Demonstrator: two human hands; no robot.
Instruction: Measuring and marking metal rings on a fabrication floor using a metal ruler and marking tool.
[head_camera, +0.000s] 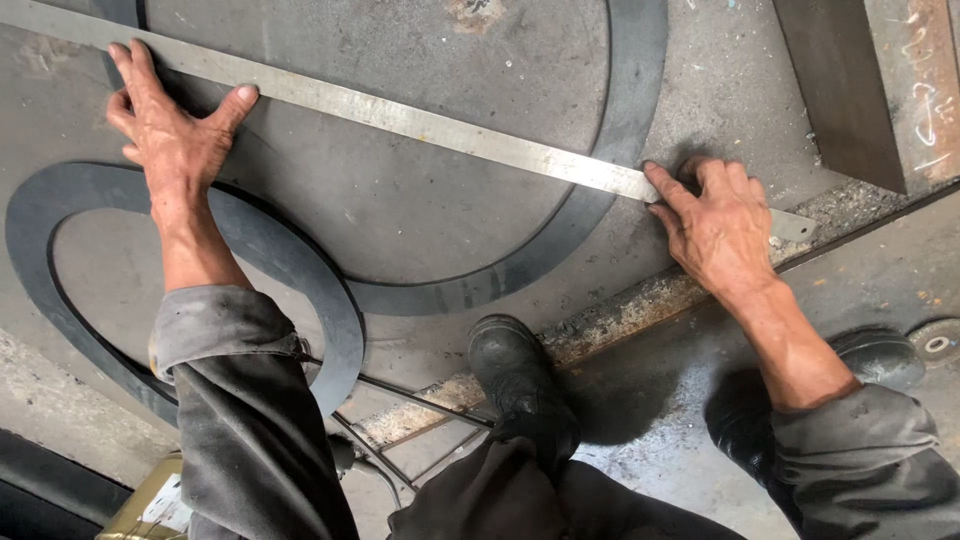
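A long steel ruler lies diagonally across a big dark metal ring on a steel plate. My left hand presses flat on the ruler's left part, fingers spread. My right hand rests on the ruler's right end, the index fingertip touching the ruler where it crosses the ring's rim. A second dark ring lies at the lower left, under my left forearm.
A thick rusty steel block stands at the upper right. My black boots stand on the plate's rough cut edge. Thin rods lie beside the left boot. A yellowish object sits at the bottom left.
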